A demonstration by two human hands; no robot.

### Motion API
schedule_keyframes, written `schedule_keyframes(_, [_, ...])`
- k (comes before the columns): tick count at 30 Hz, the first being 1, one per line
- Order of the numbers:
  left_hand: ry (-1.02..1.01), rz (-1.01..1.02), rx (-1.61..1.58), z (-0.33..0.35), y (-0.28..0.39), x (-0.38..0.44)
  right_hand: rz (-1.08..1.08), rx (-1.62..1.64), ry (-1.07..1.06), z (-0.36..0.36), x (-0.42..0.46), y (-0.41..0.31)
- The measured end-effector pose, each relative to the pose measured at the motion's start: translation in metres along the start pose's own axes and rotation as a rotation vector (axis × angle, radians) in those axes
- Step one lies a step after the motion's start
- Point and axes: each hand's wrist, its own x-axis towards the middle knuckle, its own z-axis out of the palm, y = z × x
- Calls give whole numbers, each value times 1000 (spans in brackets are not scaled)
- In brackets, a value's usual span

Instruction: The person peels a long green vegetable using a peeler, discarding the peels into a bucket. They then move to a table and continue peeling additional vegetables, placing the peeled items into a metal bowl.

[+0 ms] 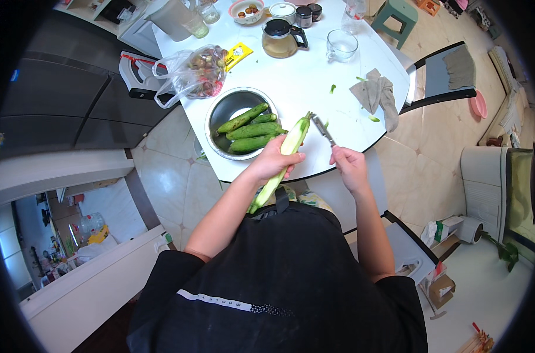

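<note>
My left hand (pixel 278 159) is wrapped around the middle of a long, pale green zucchini-like gourd (pixel 294 137), mostly peeled and slanting over the table's front edge. Green skin remains near its stem end. In my right hand (pixel 349 166) is the handle of a metal peeler (pixel 323 129), its head close beside the stem end; whether they touch I cannot tell. Left of the gourd, several unpeeled dark green gourds (pixel 255 131) lie in a stainless steel bowl (pixel 211 142). Bits of green peel (pixel 373 118) are scattered on the table to the right.
The white table (pixel 294 79) has a curved front edge. On it are a plastic bag of round fruit (pixel 202 70), a yellow packet (pixel 238 55), a glass teapot (pixel 279 40), a glass cup (pixel 342 47) and a grey cloth (pixel 375 95). Chairs (pixel 444 75) stand around it.
</note>
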Motion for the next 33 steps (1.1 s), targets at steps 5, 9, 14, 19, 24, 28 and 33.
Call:
schedule_keyframes(5, [-22,28,4,9,11,-3,-7,-81,-131,13,4,-16])
schedule_keyframes(9, [-133,19,-14,3,18,-15,-53,-207,10,-6,23,-8])
schedule_keyframes(14, [-156,3,-99,1,12,-27,41,-533,213,-38,47,10])
schedule_keyframes(19, [-80,21,-189,-5,6,-27,-28,-659,312,-31,46,5])
schedule_keyframes(24, [-123,51,-278,-14,1,-14,-144,-268,283,7,21,-13])
schedule_keyframes(28, [-101,59,-251,-13,5,-16,-219,-154,29,38,2,-25])
schedule_keyframes(33, [-94,96,-76,-9,16,-25,-167,-186,-5,31,14,-25])
